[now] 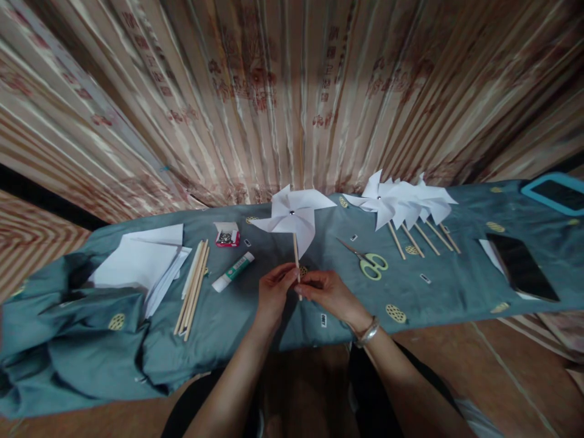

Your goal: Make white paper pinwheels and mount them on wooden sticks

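A white paper pinwheel (298, 203) with a shiny pin at its centre is fixed to a thin wooden stick (295, 246). My left hand (277, 291) pinches this stick low down from the left. From the right, my right hand (329, 292) also has its fingers closed round the stick's lower part. The pinwheel's blades face up toward me above both hands. To the right lie scissors (371, 266) with green handles. A glue stick (233, 272) and a small open box (227, 235) of metal pins are left of my hands.
Several finished pinwheels (401, 204) overlap at the back right. At the left are several wooden sticks (194, 289) and folded white paper sheets (137, 258). A dark phone (522, 266) rests on paper at the right, near a blue-framed device (556, 193). A patterned curtain (274, 91) hangs behind the cloth-covered table (328, 331).
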Action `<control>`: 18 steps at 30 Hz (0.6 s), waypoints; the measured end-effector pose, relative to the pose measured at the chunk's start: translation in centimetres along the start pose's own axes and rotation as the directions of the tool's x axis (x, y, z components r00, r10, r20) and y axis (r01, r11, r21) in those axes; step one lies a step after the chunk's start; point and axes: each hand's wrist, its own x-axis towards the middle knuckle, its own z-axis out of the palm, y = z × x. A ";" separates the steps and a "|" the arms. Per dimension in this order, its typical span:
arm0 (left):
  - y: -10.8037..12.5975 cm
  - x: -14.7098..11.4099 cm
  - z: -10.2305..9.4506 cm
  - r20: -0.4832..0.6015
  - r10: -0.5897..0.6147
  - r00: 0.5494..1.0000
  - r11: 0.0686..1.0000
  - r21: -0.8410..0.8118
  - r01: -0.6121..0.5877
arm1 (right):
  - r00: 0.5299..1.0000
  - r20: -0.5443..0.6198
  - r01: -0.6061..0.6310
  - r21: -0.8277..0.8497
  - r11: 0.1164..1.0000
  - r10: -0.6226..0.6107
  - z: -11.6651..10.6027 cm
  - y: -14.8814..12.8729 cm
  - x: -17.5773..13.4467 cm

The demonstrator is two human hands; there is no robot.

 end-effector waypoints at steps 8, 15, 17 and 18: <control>0.1 0.1 0.0 0.000 0.003 1.000 0.999 0.039 -0.003 | 0.989 -0.145 0.010 0.063 0.998 -0.001 -1.2 -0.4 0.2; -0.6 -0.2 0.4 0.044 -0.016 0.999 0.995 0.098 0.012 | 0.908 -0.416 0.103 0.350 0.931 0.056 -3.8 -1.6 2.3; -0.7 -0.2 0.5 0.045 -0.019 0.999 0.994 0.108 0.014 | 0.900 -0.429 0.099 0.374 0.922 0.078 -4.1 -1.8 2.5; -0.7 -0.2 0.5 0.044 -0.019 0.999 0.993 0.113 0.014 | 0.897 -0.434 0.098 0.375 0.922 0.081 -4.2 -1.9 2.5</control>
